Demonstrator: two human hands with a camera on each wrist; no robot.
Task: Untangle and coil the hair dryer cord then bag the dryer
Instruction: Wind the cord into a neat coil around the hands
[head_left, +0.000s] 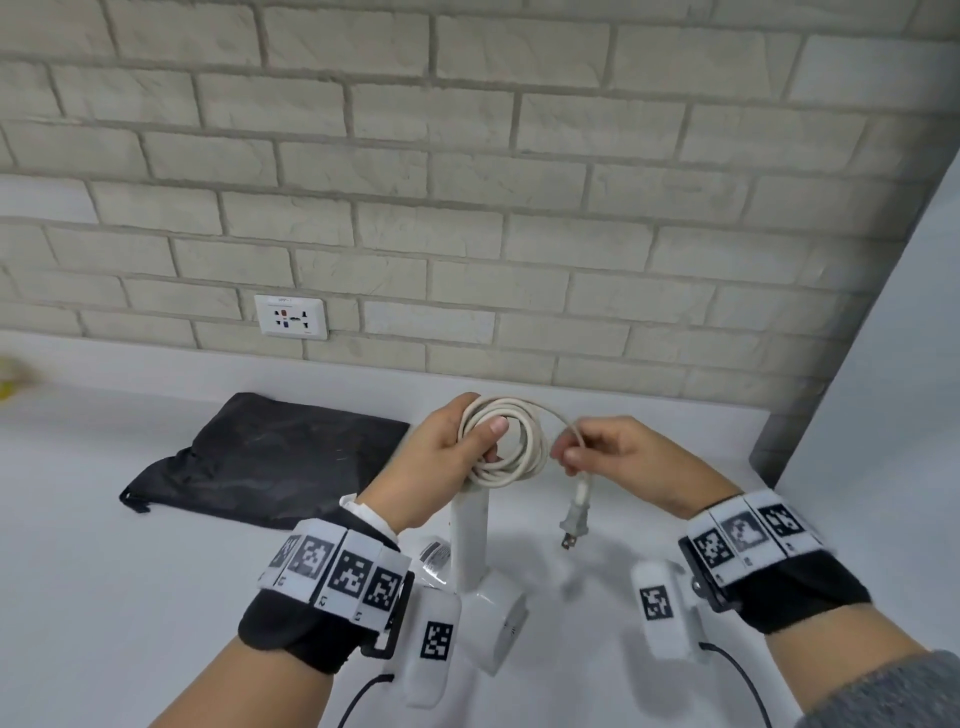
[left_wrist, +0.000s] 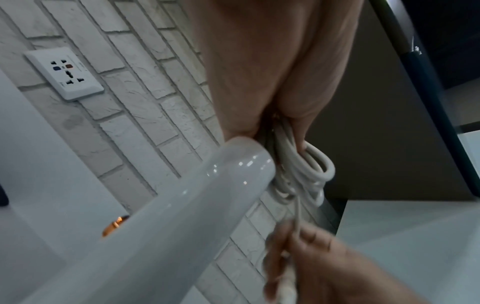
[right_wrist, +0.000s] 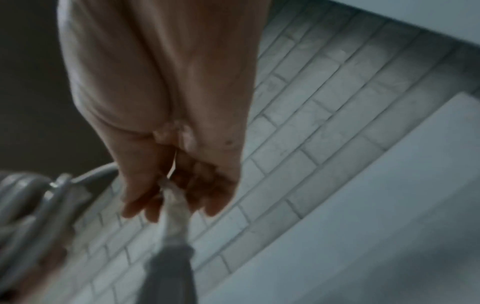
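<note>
Head view puts the white hair dryer (head_left: 480, 566) at centre, low in the frame, between the two forearms. Its long axis runs along the handle, which points up toward 12 o'clock, while the boxy body hangs at the 6 o'clock end, above the white desk (head_left: 130, 597); whether the body touches the desk cannot be told. The cord (head_left: 511, 441) is gathered in several round loops at the top of the handle. The left hand (head_left: 441, 467) grips these loops, thumb pressed across the front of the coil and fingers curled behind. In the left wrist view the handle (left_wrist: 155, 226) runs as a pale glossy tube from 7 o'clock up toward the loops (left_wrist: 306, 170) bunched under the fingers.

One free strand arcs from the top of the coil toward 3 o'clock into the right hand (head_left: 628, 457), whose fingertips pinch the cord just above the plug (head_left: 576, 519). The plug hangs down from that hand toward 6 o'clock, prongs lowest. The right wrist view is blurred; it shows the fingers closed on the pale cord end (right_wrist: 174, 201).

At 9 o'clock from the coil a black fabric bag (head_left: 270, 457) lies flat on the desk, well apart from the dryer. Behind it, on the pale brick wall (head_left: 519, 156), sits a white wall socket (head_left: 291, 317).
</note>
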